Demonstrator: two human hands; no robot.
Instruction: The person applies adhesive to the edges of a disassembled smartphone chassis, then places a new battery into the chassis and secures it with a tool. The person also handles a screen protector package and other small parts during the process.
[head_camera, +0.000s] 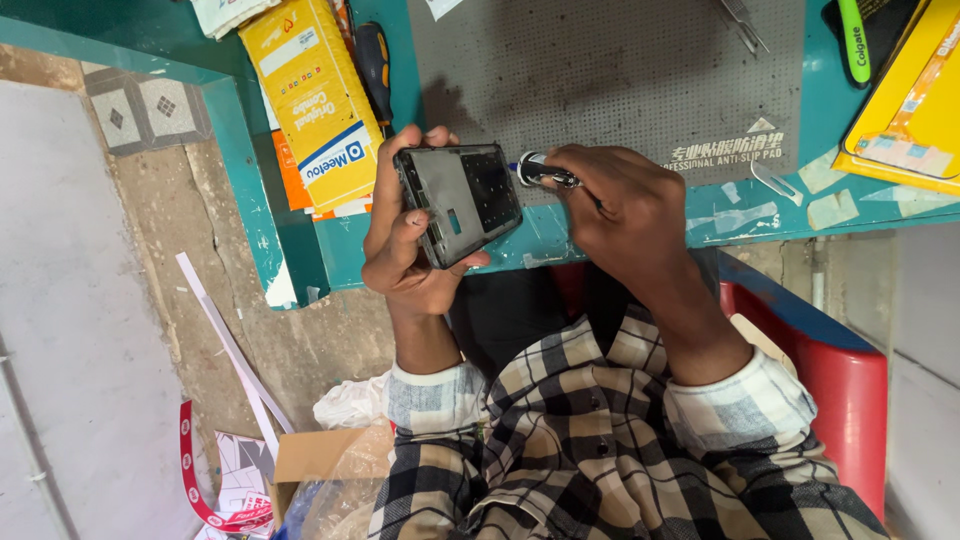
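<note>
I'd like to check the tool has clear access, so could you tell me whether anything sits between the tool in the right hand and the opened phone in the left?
Nothing visible does. The left hand holds the opened phone above the table edge, and the metal-tipped tool in the right hand points at its side, with no object between them.

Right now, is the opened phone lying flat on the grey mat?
No, the left hand holds the opened phone up at the bench edge, clear of the grey anti-slip mat.

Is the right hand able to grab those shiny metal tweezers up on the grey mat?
Probably yes. The right hand already grips a small metal tool, so it would need to drop that. The metal tweezers lie in the open on the grey dotted mat, nothing between.
</note>
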